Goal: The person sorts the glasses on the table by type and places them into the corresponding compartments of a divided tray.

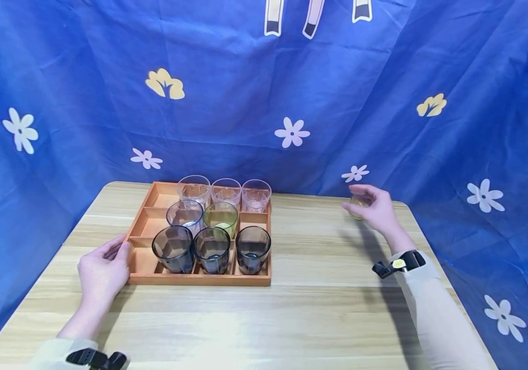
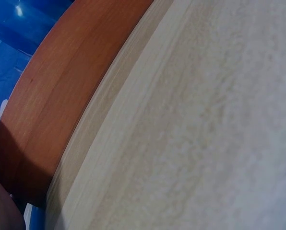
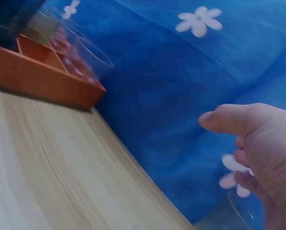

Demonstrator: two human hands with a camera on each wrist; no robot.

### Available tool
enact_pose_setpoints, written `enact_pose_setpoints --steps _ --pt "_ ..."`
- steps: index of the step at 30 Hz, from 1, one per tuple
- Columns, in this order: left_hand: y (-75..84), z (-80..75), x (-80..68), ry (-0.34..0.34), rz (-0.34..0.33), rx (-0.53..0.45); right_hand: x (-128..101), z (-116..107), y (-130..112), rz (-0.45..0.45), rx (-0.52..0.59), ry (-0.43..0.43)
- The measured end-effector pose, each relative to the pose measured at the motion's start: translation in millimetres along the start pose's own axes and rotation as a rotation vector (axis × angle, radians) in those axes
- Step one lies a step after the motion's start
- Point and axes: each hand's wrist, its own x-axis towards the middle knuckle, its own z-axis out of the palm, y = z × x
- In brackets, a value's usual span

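My left hand (image 1: pixel 104 267) grips the left side of an orange-brown wooden tray (image 1: pixel 199 280) with compartments, near its front corner. In the left wrist view, part of that hand (image 2: pixel 4 203) shows at the tray's end. Far to the right, my right hand (image 1: pixel 377 208) is around a small yellowish clear glass (image 1: pixel 360 201), with thumb and fingers spread apart. In the right wrist view, the glass (image 3: pixel 222 218) appears below the fingers, and the thumb (image 3: pixel 224 120) stands away from it. The tray holds three dark glasses (image 1: pixel 212 252) in front, a blue-tinted glass (image 1: pixel 185 216) and a green glass (image 1: pixel 220 218) mid-row.
Along the tray's back row stand three clear to pinkish glasses (image 1: pixel 255 195). Under everything is a pale wood-grain table (image 1: pixel 245 324). A blue curtain (image 1: pixel 226 118) with flower prints hangs close behind the table's back edge and along both sides.
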Motion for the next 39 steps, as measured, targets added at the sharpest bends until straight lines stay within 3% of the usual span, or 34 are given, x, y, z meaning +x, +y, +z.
enact_pose_setpoints --steps 5,9,17,21,32,39 --pt "0.4 -0.5 0.1 0.002 0.008 0.003 0.2 -14.6 16.5 0.017 -0.044 0.184" --pt "0.3 -0.7 0.1 0.002 -0.003 0.004 -0.4 -21.2 31.5 0.065 -0.055 0.245" --pt "2.2 0.0 0.1 -0.003 0.012 0.000 -2.1 -17.6 56.6 0.278 -0.007 0.217" --pt "1.4 0.7 0.5 -0.008 0.004 -0.004 -0.8 -10.7 64.0 0.335 0.028 0.223" --pt "0.3 2.2 1.8 -0.003 0.019 -0.019 3.9 3.3 79.4 0.417 0.088 0.292" --pt "-1.0 0.9 0.8 0.008 0.012 -0.015 5.2 8.5 79.7 0.413 0.161 0.300"
